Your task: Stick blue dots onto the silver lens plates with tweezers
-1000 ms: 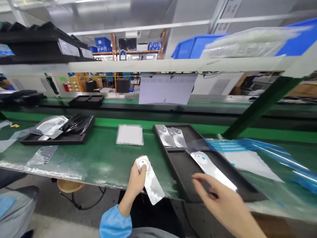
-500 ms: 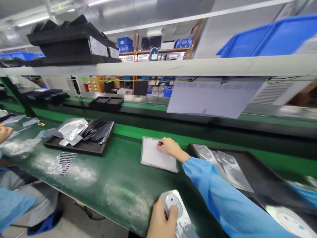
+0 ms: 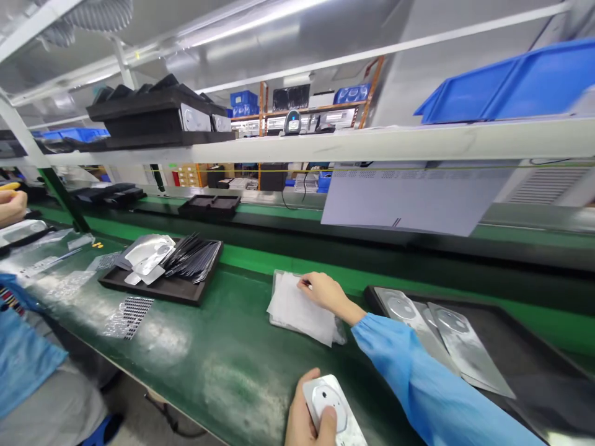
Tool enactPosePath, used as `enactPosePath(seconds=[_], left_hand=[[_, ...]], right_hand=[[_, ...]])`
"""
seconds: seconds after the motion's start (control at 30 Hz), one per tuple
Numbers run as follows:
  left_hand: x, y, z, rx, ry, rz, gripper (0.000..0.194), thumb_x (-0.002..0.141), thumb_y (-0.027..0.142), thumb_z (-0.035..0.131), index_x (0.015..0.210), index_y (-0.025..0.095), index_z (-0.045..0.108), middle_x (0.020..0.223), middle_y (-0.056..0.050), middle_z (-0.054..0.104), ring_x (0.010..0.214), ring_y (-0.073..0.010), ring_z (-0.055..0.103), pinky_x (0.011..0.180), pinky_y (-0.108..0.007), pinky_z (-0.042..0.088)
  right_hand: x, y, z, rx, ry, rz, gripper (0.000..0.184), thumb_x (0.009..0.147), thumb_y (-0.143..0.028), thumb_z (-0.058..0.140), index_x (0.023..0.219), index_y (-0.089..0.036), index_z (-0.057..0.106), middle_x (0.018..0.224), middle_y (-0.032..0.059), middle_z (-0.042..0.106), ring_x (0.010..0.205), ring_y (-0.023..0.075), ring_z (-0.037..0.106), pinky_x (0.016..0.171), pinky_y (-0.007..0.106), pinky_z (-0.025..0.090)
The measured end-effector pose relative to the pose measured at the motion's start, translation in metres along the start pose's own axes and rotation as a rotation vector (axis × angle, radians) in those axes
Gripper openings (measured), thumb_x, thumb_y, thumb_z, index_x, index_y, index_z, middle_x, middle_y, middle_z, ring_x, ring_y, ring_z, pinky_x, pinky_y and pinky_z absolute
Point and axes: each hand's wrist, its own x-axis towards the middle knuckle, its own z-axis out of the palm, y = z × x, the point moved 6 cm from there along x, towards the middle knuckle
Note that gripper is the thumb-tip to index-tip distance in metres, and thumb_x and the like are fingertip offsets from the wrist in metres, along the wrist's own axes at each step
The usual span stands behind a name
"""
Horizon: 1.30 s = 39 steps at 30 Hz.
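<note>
In my left hand (image 3: 307, 412), at the bottom of the view, is a white flat device (image 3: 332, 409) with a raised round part. My thumb presses on its face. Farther forward, my right hand (image 3: 323, 291), in a blue sleeve, pinches a thin white sheet (image 3: 300, 316). That sheet lies askew over a shallow clear tray (image 3: 277, 279) on the bench; how many sheets are under it I cannot tell. Right of my right hand, a dark tray (image 3: 493, 316) holds several silvery-white device panels (image 3: 458, 328).
A black tray (image 3: 186, 297) at the left bears white parts and a fan of dark sheets (image 3: 195, 260). A sticker sheet (image 3: 136, 313) lies on the green bench (image 3: 223, 347). Another person's hand (image 3: 12, 207) shows at the far left. A shelf (image 3: 302, 148) crosses above, with a hanging white board (image 3: 409, 198).
My right hand has pulled the white sheet askew, toward me, across the clear tray. The left hand still holds the device, and the camera view has tilted up slightly.
</note>
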Motion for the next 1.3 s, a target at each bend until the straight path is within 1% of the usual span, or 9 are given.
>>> enactPosePath(seconds=[0.1,0.2,0.33,0.47,0.57,0.7,0.9,1.13,1.3], left_hand=[[-0.002,0.012,-0.007,0.007,0.104,0.096,0.079,0.078,0.048,0.081,0.149,0.021,0.057,0.146,-0.015,0.064,0.140,-0.0324,0.057,0.117,-0.035,0.044],[-0.007,0.024,-0.012,0.027,0.174,0.159,0.067,0.084,0.049,0.075,0.143,0.021,0.061,0.150,-0.015,0.061,0.143,-0.0318,0.054,0.118,-0.037,0.044],[-0.014,0.042,-0.017,0.048,0.219,0.225,0.048,0.085,0.059,0.071,0.109,0.017,0.076,0.124,-0.018,0.076,0.124,-0.0349,0.068,0.109,-0.044,0.051],[-0.023,0.063,-0.019,0.065,0.182,0.253,0.048,0.085,0.062,0.070,0.100,0.017,0.078,0.114,-0.015,0.080,0.115,-0.0336,0.072,0.105,-0.046,0.054],[-0.038,0.077,-0.021,0.071,0.137,0.286,0.047,0.088,0.059,0.068,0.107,0.018,0.080,0.122,-0.015,0.078,0.121,-0.0328,0.070,0.108,-0.045,0.053],[-0.059,0.086,-0.018,0.114,0.014,0.324,0.046,0.086,0.050,0.077,0.121,0.020,0.078,0.129,-0.014,0.077,0.121,-0.0321,0.072,0.104,-0.042,0.057],[-0.078,0.097,-0.012,0.280,-0.067,0.534,0.020,0.086,0.034,0.081,0.104,0.028,0.086,0.107,-0.010,0.084,0.101,-0.0279,0.079,0.093,-0.037,0.062],[-0.072,0.090,-0.019,0.298,0.007,0.519,0.010,0.086,0.033,0.083,0.094,0.030,0.087,0.097,-0.008,0.085,0.090,-0.0279,0.081,0.084,-0.037,0.065],[-0.059,0.082,-0.020,0.345,-0.033,0.464,0.011,0.087,0.032,0.081,0.096,0.032,0.087,0.098,-0.007,0.085,0.089,-0.0276,0.081,0.085,-0.038,0.065]], right_hand=[[-0.036,0.001,-0.014,0.243,0.004,-0.043,0.040,0.100,-0.054,0.063,0.087,-0.016,0.067,0.078,0.0008,0.064,0.067,0.0151,0.060,0.062,0.029,0.051],[-0.091,0.006,-0.015,0.491,-0.059,-0.037,0.062,0.085,-0.079,0.060,0.073,-0.018,0.062,0.052,-0.0063,0.041,0.045,0.0103,0.036,0.045,0.026,0.030],[-0.155,0.007,0.000,0.726,-0.108,0.022,0.066,0.070,-0.084,0.069,0.069,-0.019,0.060,0.049,-0.0085,0.036,0.044,0.0070,0.025,0.044,0.025,0.020],[-0.189,0.001,0.013,0.858,-0.107,0.050,0.064,0.071,-0.080,0.073,0.067,-0.018,0.061,0.050,-0.0067,0.040,0.044,0.0063,0.025,0.044,0.024,0.017],[-0.201,-0.005,0.019,0.880,-0.124,0.031,0.062,0.072,-0.078,0.075,0.066,-0.017,0.061,0.057,-0.0031,0.051,0.045,0.0059,0.027,0.043,0.025,0.018],[-0.213,-0.015,0.023,0.810,-0.207,-0.013,0.055,0.071,-0.068,0.082,0.063,-0.017,0.064,0.054,-0.0031,0.053,0.047,0.0080,0.034,0.046,0.024,0.023],[-0.223,-0.019,0.024,0.721,-0.249,-0.035,0.044,0.072,-0.059,0.085,0.068,-0.016,0.073,0.062,0.0002,0.062,0.063,0.0144,0.050,0.061,0.027,0.038],[-0.223,-0.015,0.038,0.719,-0.261,-0.015,0.049,0.082,-0.064,0.075,0.077,-0.016,0.077,0.067,0.0014,0.065,0.061,0.0135,0.047,0.060,0.027,0.037],[-0.216,-0.004,0.044,0.728,-0.238,0.014,0.050,0.078,-0.066,0.078,0.076,-0.016,0.077,0.068,0.0029,0.066,0.064,0.0150,0.050,0.062,0.027,0.042]])
